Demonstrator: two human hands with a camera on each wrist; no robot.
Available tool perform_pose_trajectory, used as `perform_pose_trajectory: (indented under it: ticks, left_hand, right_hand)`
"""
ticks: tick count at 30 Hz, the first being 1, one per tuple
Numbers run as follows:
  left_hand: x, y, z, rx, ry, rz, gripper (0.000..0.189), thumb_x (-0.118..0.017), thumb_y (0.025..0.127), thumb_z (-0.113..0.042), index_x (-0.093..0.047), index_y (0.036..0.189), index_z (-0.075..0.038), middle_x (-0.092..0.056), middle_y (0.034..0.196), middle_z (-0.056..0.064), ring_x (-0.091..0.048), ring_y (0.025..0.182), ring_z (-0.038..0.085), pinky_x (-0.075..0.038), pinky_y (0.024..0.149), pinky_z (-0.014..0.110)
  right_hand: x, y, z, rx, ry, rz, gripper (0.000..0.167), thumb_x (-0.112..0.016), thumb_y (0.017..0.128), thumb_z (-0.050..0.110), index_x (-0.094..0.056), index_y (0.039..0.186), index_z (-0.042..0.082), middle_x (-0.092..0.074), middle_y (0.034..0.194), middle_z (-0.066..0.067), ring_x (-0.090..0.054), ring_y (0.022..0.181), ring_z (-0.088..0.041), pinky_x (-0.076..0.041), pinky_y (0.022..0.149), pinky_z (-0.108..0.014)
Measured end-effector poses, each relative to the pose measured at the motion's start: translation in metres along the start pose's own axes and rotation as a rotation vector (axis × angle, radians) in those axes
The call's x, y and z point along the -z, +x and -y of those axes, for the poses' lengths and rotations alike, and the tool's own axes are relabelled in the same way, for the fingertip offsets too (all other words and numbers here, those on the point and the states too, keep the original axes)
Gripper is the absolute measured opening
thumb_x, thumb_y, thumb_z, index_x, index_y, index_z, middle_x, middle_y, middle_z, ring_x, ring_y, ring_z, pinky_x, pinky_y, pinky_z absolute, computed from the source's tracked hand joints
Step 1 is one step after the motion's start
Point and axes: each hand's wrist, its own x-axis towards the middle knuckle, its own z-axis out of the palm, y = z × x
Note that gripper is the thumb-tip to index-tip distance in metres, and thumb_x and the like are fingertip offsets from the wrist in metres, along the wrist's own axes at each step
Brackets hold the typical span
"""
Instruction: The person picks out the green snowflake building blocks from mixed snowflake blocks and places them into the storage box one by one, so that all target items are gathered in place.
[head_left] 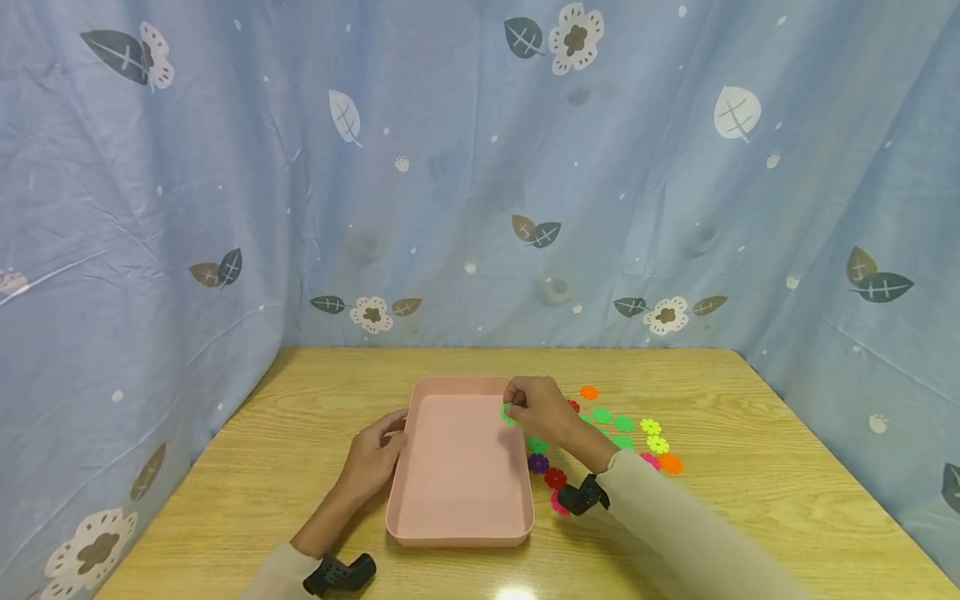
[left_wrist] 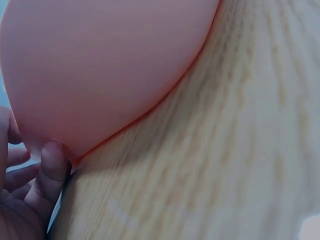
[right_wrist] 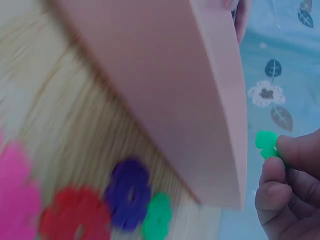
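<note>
A shallow pink tray (head_left: 463, 467) sits on the wooden table, long side running away from me. At its left wall is my left hand (head_left: 375, 457), which holds the tray's edge; the thumb (left_wrist: 52, 165) lies against the outer wall in the left wrist view. Over the tray's far right part, my right hand (head_left: 542, 408) pinches a green flower-shaped plastic piece (right_wrist: 267, 143) between thumb and finger. Beside the right wall lie more such pieces, among them a purple one (right_wrist: 128, 194), a red one (right_wrist: 75, 215) and a pink one (right_wrist: 17, 192).
Farther right, under and past my right forearm, are yellow pieces (head_left: 651, 427), orange pieces (head_left: 671, 463) and several green pieces (head_left: 624, 423). A lone orange piece (head_left: 589, 392) lies toward the back. A blue patterned curtain (head_left: 465, 183) hangs behind the table (head_left: 757, 467) and along both sides.
</note>
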Motion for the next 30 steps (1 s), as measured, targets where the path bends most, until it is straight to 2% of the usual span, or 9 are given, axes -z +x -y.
perform_pose_trajectory:
  ticks: [5,8,10,13,19,25,30]
  left_hand:
    - [0.001,0.001,0.001,0.004,0.0,0.005,0.044,-0.053,0.103,-0.015,-0.053,0.146,-0.006,-0.064,0.132,0.017,-0.067,0.114,0.035,-0.06,0.087,0.039]
    - [0.001,0.001,0.001,0.002,0.012,0.001,0.045,-0.053,0.103,-0.015,-0.053,0.146,-0.006,-0.065,0.132,0.017,-0.067,0.114,0.035,-0.06,0.087,0.039]
    - [0.002,0.0,0.002,0.007,0.012,0.002,0.045,-0.053,0.103,-0.015,-0.052,0.147,-0.006,-0.064,0.132,0.018,-0.067,0.113,0.035,-0.06,0.086,0.039]
    - [0.001,0.0,0.002,0.017,-0.001,0.011,0.045,-0.052,0.103,-0.014,-0.051,0.147,-0.005,-0.063,0.133,0.019,-0.067,0.113,0.036,-0.06,0.084,0.038]
    - [-0.001,0.001,0.003,0.015,0.002,-0.002,0.045,-0.053,0.103,-0.014,-0.051,0.147,-0.005,-0.063,0.133,0.019,-0.067,0.114,0.036,-0.06,0.085,0.038]
    - [-0.001,0.0,0.003,0.026,-0.022,0.007,0.045,-0.053,0.102,-0.012,-0.051,0.147,-0.005,-0.063,0.133,0.019,-0.067,0.114,0.037,-0.061,0.084,0.038]
    - [0.0,-0.001,0.001,0.026,-0.045,0.018,0.046,-0.053,0.102,-0.012,-0.05,0.147,-0.004,-0.062,0.134,0.019,-0.066,0.114,0.038,-0.061,0.083,0.037]
  right_hand:
    - [-0.011,0.015,0.012,-0.043,0.097,0.019,0.003,-0.065,0.095,0.001,-0.067,0.095,-0.001,-0.064,0.08,-0.003,-0.064,0.067,-0.022,-0.055,0.062,-0.026]
    - [-0.02,0.026,0.018,-0.057,0.163,0.003,0.009,-0.064,0.094,-0.001,-0.068,0.102,-0.002,-0.065,0.081,-0.006,-0.069,0.069,-0.032,-0.056,0.061,-0.027]
    - [-0.026,0.033,0.022,-0.065,0.192,-0.016,0.013,-0.063,0.094,-0.002,-0.068,0.106,-0.003,-0.066,0.083,-0.007,-0.07,0.07,-0.034,-0.056,0.061,-0.027]
    - [-0.036,0.042,0.027,-0.079,0.224,-0.036,0.017,-0.063,0.093,-0.003,-0.069,0.108,-0.005,-0.066,0.085,-0.009,-0.07,0.071,-0.034,-0.057,0.061,-0.028]
    - [-0.056,0.055,0.032,-0.125,0.262,-0.046,0.016,-0.065,0.091,-0.003,-0.071,0.105,0.0,-0.067,0.084,-0.008,-0.072,0.07,-0.027,-0.057,0.06,-0.029]
    - [-0.075,0.061,0.031,-0.139,0.308,-0.026,0.015,-0.066,0.089,-0.006,-0.07,0.103,-0.002,-0.066,0.084,-0.009,-0.068,0.063,-0.017,-0.059,0.061,-0.028]
    - [-0.084,0.068,0.026,-0.13,0.317,-0.024,0.014,-0.065,0.09,-0.006,-0.071,0.102,-0.003,-0.066,0.083,-0.009,-0.068,0.063,-0.017,-0.058,0.059,-0.028]
